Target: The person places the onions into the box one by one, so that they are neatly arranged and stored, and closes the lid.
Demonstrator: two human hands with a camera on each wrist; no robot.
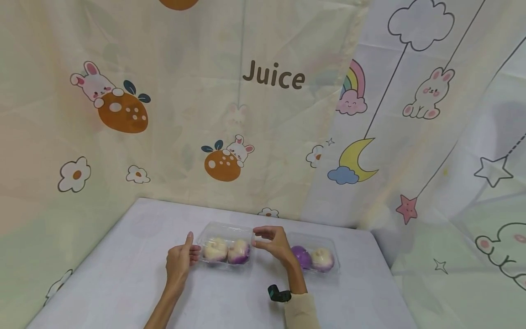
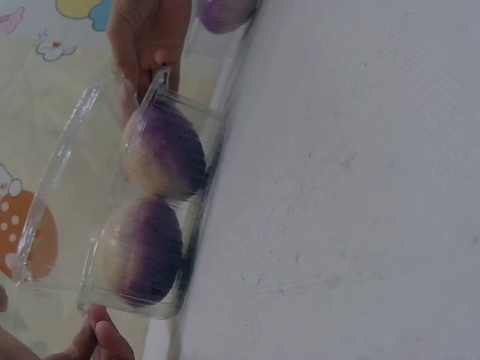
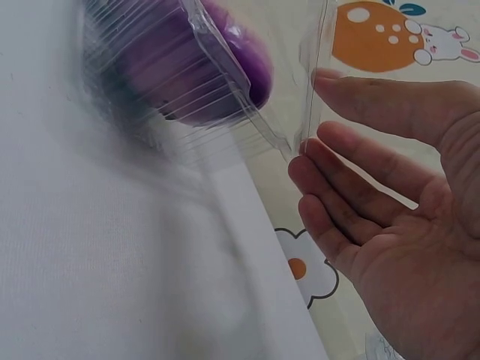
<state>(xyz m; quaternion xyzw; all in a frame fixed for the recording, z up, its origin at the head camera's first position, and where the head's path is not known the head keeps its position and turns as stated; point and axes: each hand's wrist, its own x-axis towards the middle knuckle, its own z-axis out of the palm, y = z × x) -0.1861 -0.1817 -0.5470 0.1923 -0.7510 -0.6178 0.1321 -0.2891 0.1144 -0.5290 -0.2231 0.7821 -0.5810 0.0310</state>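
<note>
A clear plastic clamshell box (image 1: 223, 266) holds two round, cream-and-purple pieces (image 2: 163, 150) that look like turnips. Its lid (image 2: 56, 180) stands partly raised in the left wrist view. My left hand (image 1: 179, 262) is at the box's left side, thumb up and apart from the other fingers, whose tips are right at the box corner. On the opposite side, my right hand (image 1: 273, 242) is spread in a loose C shape. Its thumb (image 3: 375, 101) meets the lid edge and its other fingertips are at the rim corner in the right wrist view.
A second clear box (image 1: 338, 262) stands to the right, partly behind my right forearm, with a purple piece (image 1: 302, 257) and a cream one (image 1: 322, 259) inside. The white table (image 1: 230, 301) ends at a printed cloth backdrop (image 1: 176, 114).
</note>
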